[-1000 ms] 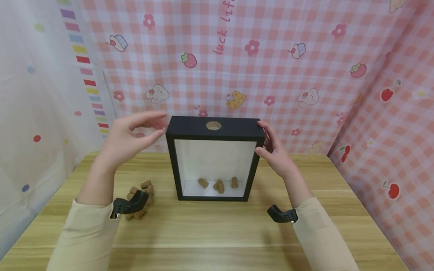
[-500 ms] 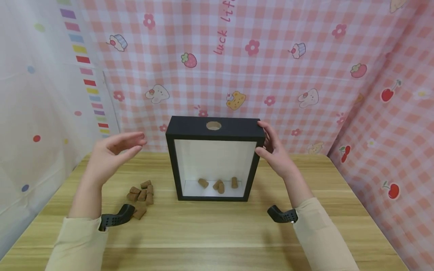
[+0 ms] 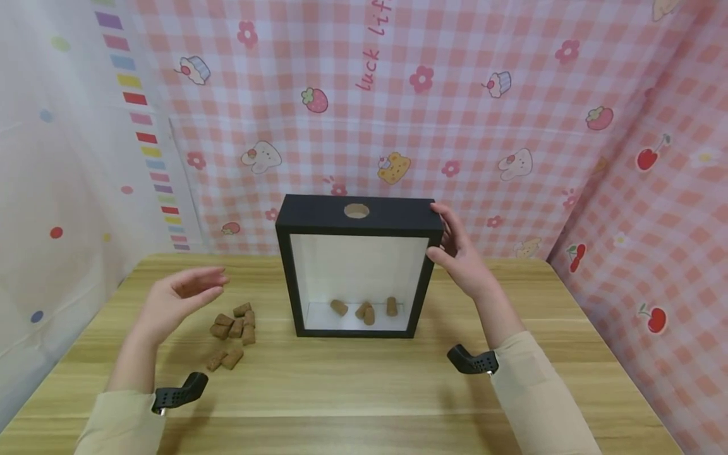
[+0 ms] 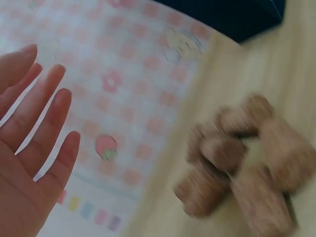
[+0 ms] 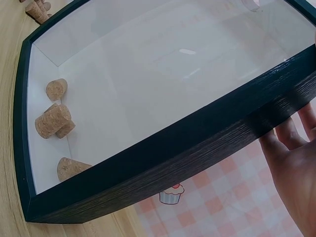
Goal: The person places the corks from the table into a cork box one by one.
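A black shadow box frame (image 3: 358,221) with a clear front and a round hole (image 3: 356,211) in its top stands upright on the table. Inside, several corks (image 3: 369,315) lie on its white floor. My right hand (image 3: 463,259) holds the box by its upper right corner, thumb at the front and fingers along the side and back. To the left, my left hand (image 3: 176,300) hovers with relaxed, parted fingers and nothing in it. Just beside and below that hand lies a loose pile of corks (image 3: 236,325), seen close and blurred in the left wrist view.
The wooden table (image 3: 341,392) runs up to a pink checked cloth (image 3: 341,139) at the back. Another patterned cloth (image 3: 643,221) hangs on the right, and a white dotted cloth (image 3: 62,189) on the left. Black camera mounts sit on both wrists.
My left hand has moved from the box's upper left corner leftward and down, to beside the cork pile. My right hand and the box have stayed put.
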A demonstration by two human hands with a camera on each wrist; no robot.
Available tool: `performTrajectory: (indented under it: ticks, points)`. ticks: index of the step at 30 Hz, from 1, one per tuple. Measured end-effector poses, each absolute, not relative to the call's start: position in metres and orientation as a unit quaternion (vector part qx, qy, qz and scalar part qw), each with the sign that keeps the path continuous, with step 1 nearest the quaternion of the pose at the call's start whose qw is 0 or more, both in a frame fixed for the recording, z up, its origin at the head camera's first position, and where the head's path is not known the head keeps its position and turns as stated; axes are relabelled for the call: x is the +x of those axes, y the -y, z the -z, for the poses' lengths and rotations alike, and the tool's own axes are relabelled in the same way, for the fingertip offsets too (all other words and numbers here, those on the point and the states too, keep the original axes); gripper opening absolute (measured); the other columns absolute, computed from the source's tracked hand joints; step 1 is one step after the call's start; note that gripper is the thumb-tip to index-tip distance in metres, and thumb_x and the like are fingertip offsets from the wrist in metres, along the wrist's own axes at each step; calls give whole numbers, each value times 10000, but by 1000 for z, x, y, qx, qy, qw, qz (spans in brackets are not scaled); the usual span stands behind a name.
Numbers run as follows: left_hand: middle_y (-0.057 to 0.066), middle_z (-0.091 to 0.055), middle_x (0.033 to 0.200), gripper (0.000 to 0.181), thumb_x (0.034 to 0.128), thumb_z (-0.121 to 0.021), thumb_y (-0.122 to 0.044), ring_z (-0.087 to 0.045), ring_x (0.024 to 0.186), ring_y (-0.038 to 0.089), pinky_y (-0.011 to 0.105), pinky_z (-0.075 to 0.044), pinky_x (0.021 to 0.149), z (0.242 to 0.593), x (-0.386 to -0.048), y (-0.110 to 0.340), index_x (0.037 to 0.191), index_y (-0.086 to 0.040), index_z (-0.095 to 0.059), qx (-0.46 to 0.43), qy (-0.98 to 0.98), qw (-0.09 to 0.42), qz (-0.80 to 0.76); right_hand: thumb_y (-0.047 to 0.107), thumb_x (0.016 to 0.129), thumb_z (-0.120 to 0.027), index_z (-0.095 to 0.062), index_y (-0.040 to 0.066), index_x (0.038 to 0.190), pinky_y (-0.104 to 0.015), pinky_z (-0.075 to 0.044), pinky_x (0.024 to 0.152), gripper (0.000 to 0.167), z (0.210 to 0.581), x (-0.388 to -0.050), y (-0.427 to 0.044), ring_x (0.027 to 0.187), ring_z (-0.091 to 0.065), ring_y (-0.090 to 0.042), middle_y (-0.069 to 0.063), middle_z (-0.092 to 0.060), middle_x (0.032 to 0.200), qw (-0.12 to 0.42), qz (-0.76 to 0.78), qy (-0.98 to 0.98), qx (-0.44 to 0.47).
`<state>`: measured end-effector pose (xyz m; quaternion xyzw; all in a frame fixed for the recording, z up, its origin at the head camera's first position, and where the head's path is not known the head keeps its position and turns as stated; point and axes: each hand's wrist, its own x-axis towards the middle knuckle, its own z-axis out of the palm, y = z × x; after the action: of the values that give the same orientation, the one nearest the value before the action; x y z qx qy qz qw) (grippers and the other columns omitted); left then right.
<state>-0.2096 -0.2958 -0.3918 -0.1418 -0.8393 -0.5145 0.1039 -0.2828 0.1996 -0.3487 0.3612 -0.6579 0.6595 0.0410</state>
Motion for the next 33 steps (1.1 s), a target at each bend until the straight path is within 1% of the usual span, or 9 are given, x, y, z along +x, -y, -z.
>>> performTrajectory:
  ticks: [6,10,12,17,21,25,28,30,33]
  points:
    - [-63,-706,1166,405,952,-685,-125,-659,994,26,155,-514,822,414,-208,311,1324,13,-604,-146,836,65,525,301,932,-714,-343,300,1502,-281,-442,985,681,348,-283,-199,1310,-415,-244,-71,-341,1528,39,-659,659,360]
    - [-61,-692,1199,407,955,-665,-71,-665,1017,76,171,-521,827,426,-208,321,1331,56,-576,-159,829,56,533,294,933,-715,-345,299,1501,-279,-444,981,678,347,-282,-199,1306,-418,-244,-71,-346,1526,41,-657,661,359]
    - [-64,-686,1211,409,956,-660,-61,-661,1030,80,170,-520,829,431,-207,325,1332,68,-566,-163,831,54,528,291,932,-716,-348,300,1498,-278,-445,980,675,347,-282,-199,1304,-420,-243,-71,-349,1523,42,-658,661,359]
    - [-61,-682,1214,405,940,-689,-87,-638,1033,23,144,-501,830,443,-203,332,1298,75,-592,-146,853,42,499,291,932,-716,-351,303,1494,-276,-439,987,670,347,-282,-199,1313,-411,-236,-66,-346,1524,42,-658,661,359]
    - [-75,-686,1195,399,918,-714,-86,-638,1016,23,124,-483,833,450,-201,335,1264,83,-612,-136,858,32,494,300,933,-715,-351,302,1493,-273,-436,987,668,346,-282,-199,1318,-401,-233,-61,-341,1527,45,-656,663,358]
    - [-106,-688,1168,391,906,-723,-75,-644,1005,30,118,-481,833,457,-201,337,1241,97,-619,-135,854,27,502,257,949,-699,-351,296,1493,-270,-433,987,647,346,-281,-199,1325,-388,-229,-55,-333,1531,50,-651,670,353]
    - [-69,-696,1159,372,900,-724,-57,-648,982,30,128,-494,820,461,-201,337,1220,107,-627,-142,854,29,499,208,960,-682,-352,292,1495,-270,-428,990,634,346,-281,-199,1327,-383,-226,-55,-332,1531,52,-649,673,351]
    - [-50,-697,1151,356,892,-727,-38,-651,964,33,137,-505,808,463,-201,336,1203,111,-636,-148,855,35,496,184,965,-672,-355,292,1494,-267,-426,990,626,347,-281,-199,1325,-382,-222,-53,-333,1530,53,-649,674,349]
    - [-64,-689,1127,318,873,-732,6,-645,945,22,138,-510,790,468,-203,335,1163,112,-660,-167,854,54,490,197,963,-678,-360,300,1491,-265,-427,990,625,347,-281,-199,1329,-380,-217,-52,-333,1531,53,-651,673,348]
